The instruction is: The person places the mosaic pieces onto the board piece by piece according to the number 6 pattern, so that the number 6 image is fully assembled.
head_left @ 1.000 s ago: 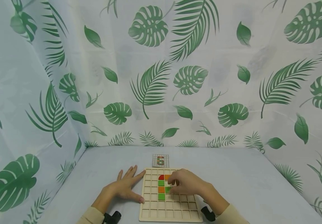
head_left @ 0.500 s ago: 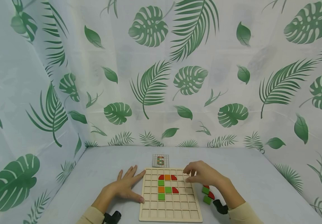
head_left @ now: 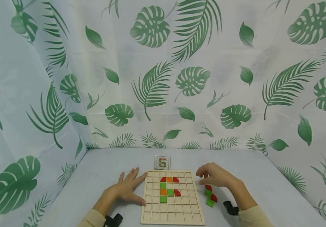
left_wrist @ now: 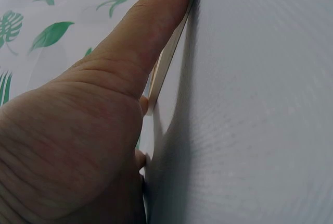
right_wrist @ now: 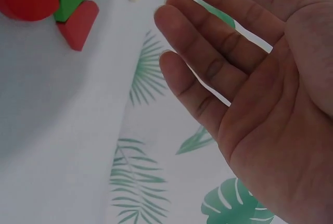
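Note:
A pale wooden grid board lies on the table, several coloured tiles set in its cells. Red quarter-round tiles sit among green squares and orange squares. My left hand rests at the board's left edge with fingers spread, its thumb on the rim. Just off the right edge, my right hand hovers with loosely bent fingers and nothing in them. Below it are loose green blocks and red quarter-round blocks; the right wrist view shows a red block beyond the fingertips.
A small card with a coloured grid pattern lies behind the board's far edge. The pale table meets a leaf-printed cloth backdrop at the back and sides. Black wrist cameras are strapped to both forearms.
My right hand has moved right, from over the tiles to past the board's edge. It has uncovered a red quarter-round tile beside the green one, and the loose blocks. My left hand stays put.

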The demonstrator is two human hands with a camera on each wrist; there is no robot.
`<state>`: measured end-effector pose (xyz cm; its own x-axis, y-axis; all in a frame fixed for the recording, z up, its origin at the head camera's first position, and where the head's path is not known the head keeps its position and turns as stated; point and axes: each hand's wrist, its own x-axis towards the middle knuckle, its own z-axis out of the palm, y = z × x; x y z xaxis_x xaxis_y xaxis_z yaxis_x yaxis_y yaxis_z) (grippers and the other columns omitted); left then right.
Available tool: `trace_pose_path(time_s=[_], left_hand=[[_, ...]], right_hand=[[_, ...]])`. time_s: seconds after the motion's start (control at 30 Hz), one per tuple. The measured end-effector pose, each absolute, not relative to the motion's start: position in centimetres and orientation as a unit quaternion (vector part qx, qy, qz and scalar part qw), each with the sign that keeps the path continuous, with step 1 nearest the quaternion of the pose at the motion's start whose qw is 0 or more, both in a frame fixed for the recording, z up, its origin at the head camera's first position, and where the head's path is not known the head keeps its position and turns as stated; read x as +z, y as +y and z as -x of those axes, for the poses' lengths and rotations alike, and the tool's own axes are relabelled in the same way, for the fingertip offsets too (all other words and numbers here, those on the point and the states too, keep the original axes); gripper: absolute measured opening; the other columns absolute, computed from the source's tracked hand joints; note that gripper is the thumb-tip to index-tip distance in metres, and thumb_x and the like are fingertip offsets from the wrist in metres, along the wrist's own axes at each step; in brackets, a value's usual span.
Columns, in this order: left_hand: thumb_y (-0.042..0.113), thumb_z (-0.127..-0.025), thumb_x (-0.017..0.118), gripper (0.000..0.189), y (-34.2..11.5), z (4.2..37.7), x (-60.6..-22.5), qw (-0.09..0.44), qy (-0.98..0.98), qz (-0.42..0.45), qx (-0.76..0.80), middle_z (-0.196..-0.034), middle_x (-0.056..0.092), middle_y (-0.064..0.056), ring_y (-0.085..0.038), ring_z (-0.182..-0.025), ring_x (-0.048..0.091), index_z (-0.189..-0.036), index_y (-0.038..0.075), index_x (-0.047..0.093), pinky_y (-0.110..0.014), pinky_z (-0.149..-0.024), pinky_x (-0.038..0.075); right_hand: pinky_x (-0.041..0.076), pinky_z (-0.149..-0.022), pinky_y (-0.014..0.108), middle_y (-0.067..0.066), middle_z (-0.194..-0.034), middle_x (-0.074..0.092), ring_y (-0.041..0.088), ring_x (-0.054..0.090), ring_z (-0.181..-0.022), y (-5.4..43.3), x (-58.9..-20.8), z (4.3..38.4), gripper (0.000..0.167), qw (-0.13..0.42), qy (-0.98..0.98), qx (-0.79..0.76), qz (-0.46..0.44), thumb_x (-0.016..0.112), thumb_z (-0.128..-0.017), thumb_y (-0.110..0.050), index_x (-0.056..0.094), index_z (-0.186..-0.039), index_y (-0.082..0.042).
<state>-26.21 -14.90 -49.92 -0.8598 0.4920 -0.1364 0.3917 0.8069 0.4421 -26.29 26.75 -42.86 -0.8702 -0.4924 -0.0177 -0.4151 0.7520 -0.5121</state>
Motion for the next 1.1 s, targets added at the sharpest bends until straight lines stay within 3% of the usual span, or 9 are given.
trace_pose_path(time_s=[0.57,0.87,1.1], left_hand=[[0.080,-0.067,0.080,0.122,-14.9,26.3,-50.0,0.118,0.943,-0.233,0.204,-0.175,0.007,-0.021,-0.042,-0.162,0.003,-0.166,0.031,0.027,-0.076,-0.122,-0.004],[0.080,-0.068,0.080,0.122,-14.9,26.2,-50.0,0.119,0.944,-0.234,0.202,-0.175,0.007,-0.021,-0.043,-0.162,0.003,-0.166,0.030,0.026,-0.077,-0.122,-0.004],[0.080,-0.068,0.080,0.122,-14.9,26.2,-49.9,0.119,0.943,-0.236,0.201,-0.175,0.007,-0.022,-0.043,-0.162,0.003,-0.166,0.030,0.026,-0.077,-0.122,-0.004]], right_hand=[[0.055,-0.069,0.026,0.002,-0.097,0.075,0.013,0.062,-0.083,28.2,-43.4,26.8,0.020,0.087,0.935,-0.258,0.229,0.085,-0.084,-0.010,0.080,-0.104,-0.010],[0.053,-0.061,0.031,0.002,-0.083,0.073,0.018,0.061,-0.076,29.0,-43.8,26.5,0.023,0.152,0.926,-0.267,0.217,0.089,-0.073,0.002,0.081,-0.088,-0.012],[0.047,-0.057,0.028,0.000,-0.073,0.066,0.015,0.055,-0.069,28.9,-44.5,26.4,0.028,0.162,0.926,-0.252,0.228,0.090,-0.068,0.006,0.079,-0.081,-0.016]])
